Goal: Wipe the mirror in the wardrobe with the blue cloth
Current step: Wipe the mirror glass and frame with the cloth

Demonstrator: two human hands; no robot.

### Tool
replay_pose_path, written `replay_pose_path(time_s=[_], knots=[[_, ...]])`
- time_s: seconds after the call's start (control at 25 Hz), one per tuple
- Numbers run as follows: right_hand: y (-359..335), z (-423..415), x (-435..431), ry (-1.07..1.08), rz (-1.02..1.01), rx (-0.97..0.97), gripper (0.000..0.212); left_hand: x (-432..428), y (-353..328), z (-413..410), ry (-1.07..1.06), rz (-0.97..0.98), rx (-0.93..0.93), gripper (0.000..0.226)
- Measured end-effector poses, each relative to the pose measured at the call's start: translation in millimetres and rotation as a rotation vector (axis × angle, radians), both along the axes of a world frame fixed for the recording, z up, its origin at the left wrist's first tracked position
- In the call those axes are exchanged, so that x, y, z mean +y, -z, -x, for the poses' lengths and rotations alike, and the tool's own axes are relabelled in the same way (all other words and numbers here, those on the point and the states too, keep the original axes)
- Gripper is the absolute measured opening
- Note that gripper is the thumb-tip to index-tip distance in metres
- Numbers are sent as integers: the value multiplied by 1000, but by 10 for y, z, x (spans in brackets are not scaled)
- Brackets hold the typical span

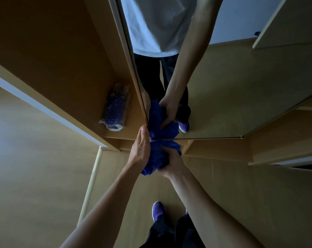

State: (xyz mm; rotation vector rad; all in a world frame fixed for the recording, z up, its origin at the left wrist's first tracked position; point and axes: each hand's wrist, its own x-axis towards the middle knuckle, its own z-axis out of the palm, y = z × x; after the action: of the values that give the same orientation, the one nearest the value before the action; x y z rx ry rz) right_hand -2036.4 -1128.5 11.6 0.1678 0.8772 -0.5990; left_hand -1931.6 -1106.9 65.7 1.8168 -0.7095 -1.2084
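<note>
Mirror (223,97): cloth (158,154) at low corner
Right hand (170,162): clamped on cloth
Left hand (141,145): at edge, grip unclear
Risk: bunched cloth skips corner

The cloth (158,156) at the mirror (232,90) edge is solid blue. Below the mirror, the shoe (158,210) is purple; trousers (162,230) are black.

Right fingers (169,152) half-buried (in cloth (157,156)), mirror (223,86) top cropped

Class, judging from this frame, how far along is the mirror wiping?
Done: the blue cloth is bunched in the right hand. In hand: it presses the bottom left corner of the mirror, with the left hand at that edge. Left: whether the glass above is wiped cannot be told.
</note>
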Motion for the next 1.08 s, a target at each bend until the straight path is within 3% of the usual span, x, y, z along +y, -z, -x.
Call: replay_pose_path(time_s=[0.08,0.2,0.28,0.4,0.56,0.84,1.08], knots=[[2,108,-79,32,-11,63,35,-19,-18,4,-1,22,-9,60],[-6,401,-222,89,-18,198,43,-64,36,20,-41,29,-38,98],[-29,650,-300,135,2,226,43,-91,80,38,-57,33,-27,102],[-40,990,-404,213,16,248,41,-109,144,50,-61,29,-22,99],[-24,1143,-465,240,47,330,32,-99,240,80,-80,74,-6,76],[36,646,-307,24,40,271,28,-144,294,96,-92,1,31,92],[-42,1117,-496,73,41,311,37,-164,348,203,-127,5,4,80]])
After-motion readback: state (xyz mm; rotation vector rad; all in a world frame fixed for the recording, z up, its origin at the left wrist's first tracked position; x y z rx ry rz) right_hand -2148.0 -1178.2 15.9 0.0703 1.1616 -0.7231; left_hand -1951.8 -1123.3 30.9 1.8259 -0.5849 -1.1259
